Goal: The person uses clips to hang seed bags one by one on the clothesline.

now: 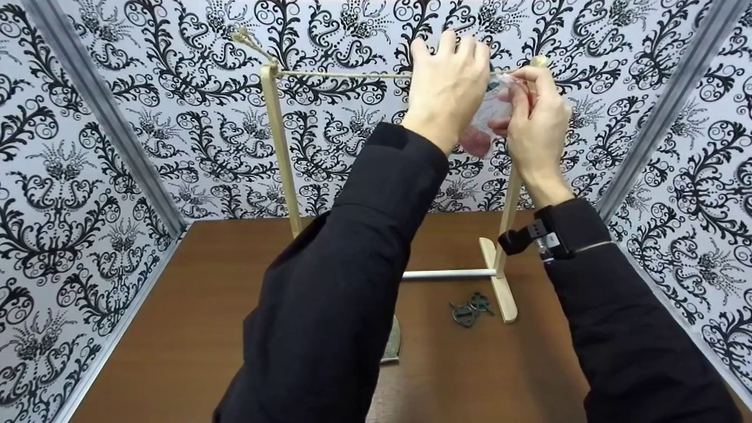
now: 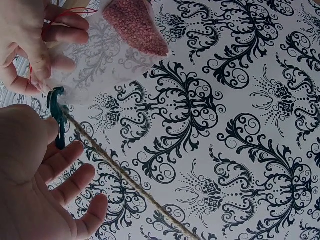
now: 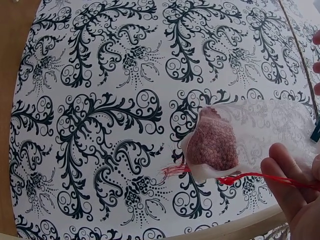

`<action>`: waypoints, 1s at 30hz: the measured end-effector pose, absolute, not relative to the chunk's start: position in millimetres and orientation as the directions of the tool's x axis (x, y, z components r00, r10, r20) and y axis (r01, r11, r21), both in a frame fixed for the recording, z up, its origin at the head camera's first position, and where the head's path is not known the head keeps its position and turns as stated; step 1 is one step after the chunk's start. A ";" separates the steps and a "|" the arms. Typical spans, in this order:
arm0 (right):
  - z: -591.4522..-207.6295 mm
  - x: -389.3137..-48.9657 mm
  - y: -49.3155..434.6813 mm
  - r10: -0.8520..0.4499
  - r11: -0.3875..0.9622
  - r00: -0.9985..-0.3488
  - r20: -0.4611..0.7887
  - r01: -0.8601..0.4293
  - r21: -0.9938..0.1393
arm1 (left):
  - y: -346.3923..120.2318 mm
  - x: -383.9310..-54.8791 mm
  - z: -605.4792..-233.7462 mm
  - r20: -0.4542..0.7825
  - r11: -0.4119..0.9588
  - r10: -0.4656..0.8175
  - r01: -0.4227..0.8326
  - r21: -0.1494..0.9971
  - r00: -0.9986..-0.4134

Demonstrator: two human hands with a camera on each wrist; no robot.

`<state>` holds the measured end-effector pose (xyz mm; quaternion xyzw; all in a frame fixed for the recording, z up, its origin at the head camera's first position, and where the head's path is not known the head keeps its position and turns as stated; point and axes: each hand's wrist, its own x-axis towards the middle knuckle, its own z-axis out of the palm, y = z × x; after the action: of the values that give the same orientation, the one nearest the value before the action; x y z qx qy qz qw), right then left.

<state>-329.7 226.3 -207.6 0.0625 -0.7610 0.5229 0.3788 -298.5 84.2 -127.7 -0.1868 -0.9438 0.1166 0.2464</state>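
- Bag point(image 3: 220, 145), see-through white with something dark red at its bottom, hangs just below the rope point(image 1: 341, 74), towards the rope's right end as the head view shows it.
- Left hand point(image 1: 449, 82) is up at the rope, pinching a green clip point(image 2: 57, 115) between thumb and forefinger; its other fingers stand apart from one another. The clip meets the rope there, but I cannot tell whether its jaws have closed over it.
- Right hand point(image 1: 537, 126) is at the rope too, just right of the clip, pinching the upper edge of the bag; a red string point(image 3: 270, 177) runs from the bag to its fingers.
- The step in hand seems to be fixing the bag to the rope with the clip.
- The next move probably calls for keeping the bag's edge gathered against the rope while the clip bites over both, then testing the hold before the right hand lets go. A thin, smooth edge could slip out if caught too shallowly.
- Below the rope, on the table point(image 1: 188, 305), lie two more clips point(image 1: 465, 315), near the right foot of the wooden stand point(image 1: 280, 147) whose posts carry the rope.
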 end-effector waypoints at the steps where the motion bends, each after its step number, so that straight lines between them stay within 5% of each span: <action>1: -207.6 -329.7 226.3 0.302 0.448 -0.706 0.641 -0.488 -0.749 | 84.1 -298.6 -127.4 0.412 0.899 0.415 0.296 -0.323 -0.811; 16: -205.5 -328.9 225.9 0.292 0.475 -0.700 0.652 -0.486 -0.734 | 81.1 -301.5 -127.5 0.421 0.859 0.464 0.279 -0.429 -0.779; 30: -206.0 -325.8 226.3 0.259 0.531 -0.678 0.688 -0.496 -0.687 | 84.3 -303.1 -128.9 0.369 0.885 0.442 0.332 -0.325 -0.818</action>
<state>-325.8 226.3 -206.0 0.0758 -0.7810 0.4784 0.3943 -303.1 84.3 -128.9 -0.2048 -0.9452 0.1241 0.2219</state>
